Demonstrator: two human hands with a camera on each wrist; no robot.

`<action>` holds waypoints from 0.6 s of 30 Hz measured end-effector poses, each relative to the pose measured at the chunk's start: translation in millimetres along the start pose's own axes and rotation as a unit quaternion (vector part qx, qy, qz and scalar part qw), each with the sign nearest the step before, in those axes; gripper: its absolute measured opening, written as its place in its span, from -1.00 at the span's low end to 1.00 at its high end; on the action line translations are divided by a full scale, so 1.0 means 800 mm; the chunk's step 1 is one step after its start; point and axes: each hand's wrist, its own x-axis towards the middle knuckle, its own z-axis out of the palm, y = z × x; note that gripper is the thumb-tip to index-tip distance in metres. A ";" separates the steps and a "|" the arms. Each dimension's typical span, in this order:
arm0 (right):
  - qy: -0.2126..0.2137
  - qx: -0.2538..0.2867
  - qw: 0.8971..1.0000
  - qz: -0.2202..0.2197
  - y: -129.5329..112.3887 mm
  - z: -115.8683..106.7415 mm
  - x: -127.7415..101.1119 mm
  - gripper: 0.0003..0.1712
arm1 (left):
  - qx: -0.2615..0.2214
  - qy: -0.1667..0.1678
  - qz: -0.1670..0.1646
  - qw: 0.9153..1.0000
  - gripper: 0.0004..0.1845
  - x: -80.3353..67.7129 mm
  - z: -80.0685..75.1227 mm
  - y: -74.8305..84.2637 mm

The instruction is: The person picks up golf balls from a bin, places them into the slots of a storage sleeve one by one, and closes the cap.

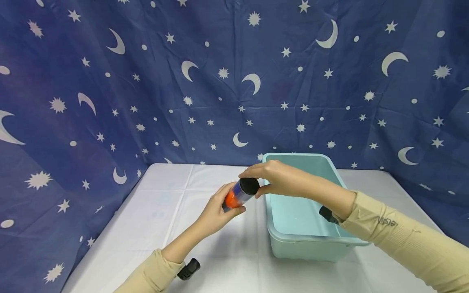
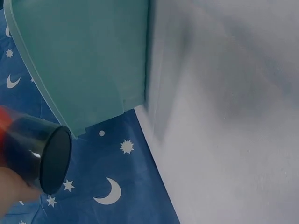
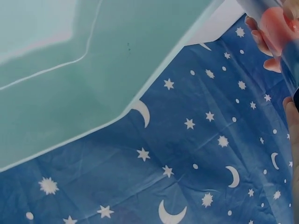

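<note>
A see-through cylindrical canister point(image 1: 241, 194) with a black cap point(image 1: 250, 186) is held up over the table, tilted, its capped end toward the upper right. Something bright orange and rounded shows inside, beside a blue part. My left hand point(image 1: 214, 213) grips the canister's body, fingers on the far side and thumb below. With fingertips and thumb on opposite sides of the cap, my right hand point(image 1: 276, 177) holds that end. In the left wrist view the canister's dark round end point(image 2: 56, 159) shows at the left edge. The right wrist view catches the orange part point(image 3: 276, 30) between the fingers.
A pale teal plastic tub point(image 1: 305, 237) stands on the white-covered table point(image 1: 220, 264) at the right, below my right forearm. Behind the table hangs a blue cloth point(image 1: 205, 134) with white moons and stars. Each wrist carries a small black camera point(image 1: 189, 269).
</note>
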 end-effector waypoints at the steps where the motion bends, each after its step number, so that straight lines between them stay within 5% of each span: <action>1: -0.002 -0.001 1.000 -0.001 0.000 0.001 -0.001 -0.37 | 0.004 -0.002 0.000 1.000 -0.38 0.000 0.000 0.000; 11: 0.005 -0.014 1.000 -0.003 -0.001 0.004 -0.004 -0.38 | 0.008 0.002 -0.001 1.000 -0.37 0.000 0.005 0.002; 18: -0.028 -0.009 1.000 0.001 0.005 0.003 0.000 -0.35 | 0.004 -0.010 -0.011 1.000 -0.40 0.004 0.008 -0.004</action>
